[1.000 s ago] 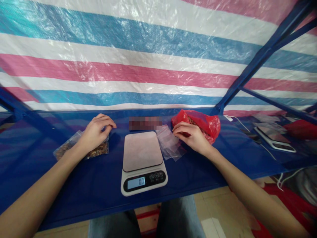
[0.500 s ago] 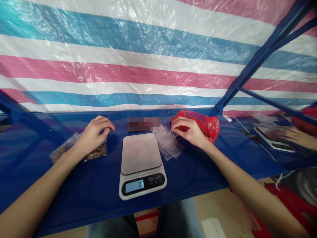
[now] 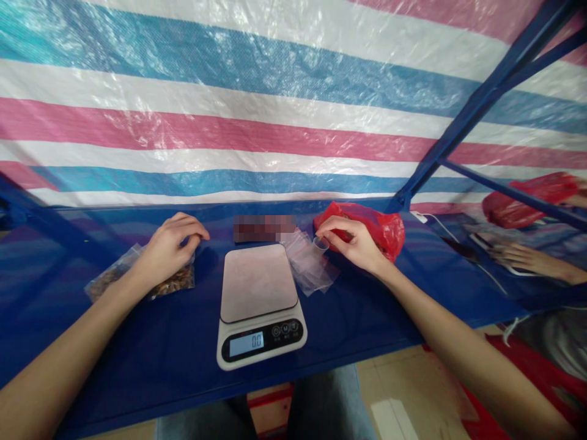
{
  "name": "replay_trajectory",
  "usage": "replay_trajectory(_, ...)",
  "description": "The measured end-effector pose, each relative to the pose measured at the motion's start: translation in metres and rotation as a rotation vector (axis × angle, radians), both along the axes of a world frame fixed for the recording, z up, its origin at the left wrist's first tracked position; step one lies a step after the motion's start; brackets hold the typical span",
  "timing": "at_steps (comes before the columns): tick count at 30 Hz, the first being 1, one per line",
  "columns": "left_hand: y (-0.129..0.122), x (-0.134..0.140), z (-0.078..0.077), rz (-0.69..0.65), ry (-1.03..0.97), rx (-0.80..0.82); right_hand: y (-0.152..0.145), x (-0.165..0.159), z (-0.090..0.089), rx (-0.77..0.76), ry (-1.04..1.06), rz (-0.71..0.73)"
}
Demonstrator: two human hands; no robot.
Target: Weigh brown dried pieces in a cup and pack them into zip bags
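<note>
My left hand (image 3: 170,252) rests over a clear zip bag (image 3: 177,282) of brown dried pieces. Its fingers are loosely curled, with a gap between thumb and forefinger, and nothing shows in them. Between thumb and fingers, my right hand (image 3: 352,239) pinches a small clear plastic cup (image 3: 321,244) above several flat clear zip bags (image 3: 309,266). Right behind that hand lies a red plastic bag (image 3: 389,232). A white kitchen scale (image 3: 259,284) stands between my hands; its plate is bare and its display reads 0.0.
A blurred-out reddish-brown object (image 3: 257,228) lies behind the scale. The blue table (image 3: 183,342) ends near my knees. At the right, another person's hand (image 3: 527,256) is over a second scale, beside a red bag (image 3: 527,198). Blue metal bars (image 3: 468,122) slant up there.
My hands keep nearly the same pose, and the view has shifted slightly. At the right, a red bag is now raised beside the other person's hand, and a dark spoon-like shape has appeared.
</note>
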State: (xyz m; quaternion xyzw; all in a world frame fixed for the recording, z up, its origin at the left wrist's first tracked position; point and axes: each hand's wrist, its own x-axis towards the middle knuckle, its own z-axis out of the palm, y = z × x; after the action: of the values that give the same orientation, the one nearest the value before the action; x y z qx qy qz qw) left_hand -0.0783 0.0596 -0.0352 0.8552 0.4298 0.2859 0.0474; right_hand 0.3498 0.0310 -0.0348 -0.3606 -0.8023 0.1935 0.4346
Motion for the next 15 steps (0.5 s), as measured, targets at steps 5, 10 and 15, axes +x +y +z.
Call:
replay_trajectory(5, 0.0002, -0.0004, 0.0003, -0.024, 0.0, 0.01, -0.0027, 0.0004, 0.0022, -0.035, -0.004, -0.004)
replay_trajectory(10, -0.0001, -0.0007, -0.0003, -0.009, -0.008, -0.008, -0.0039, 0.0009, 0.0014, -0.065, 0.0, 0.014)
replay_trajectory(15, 0.0006, -0.0011, -0.0013, -0.017, -0.01, -0.001, -0.0027, 0.0061, 0.0053, -0.014, 0.019, -0.004)
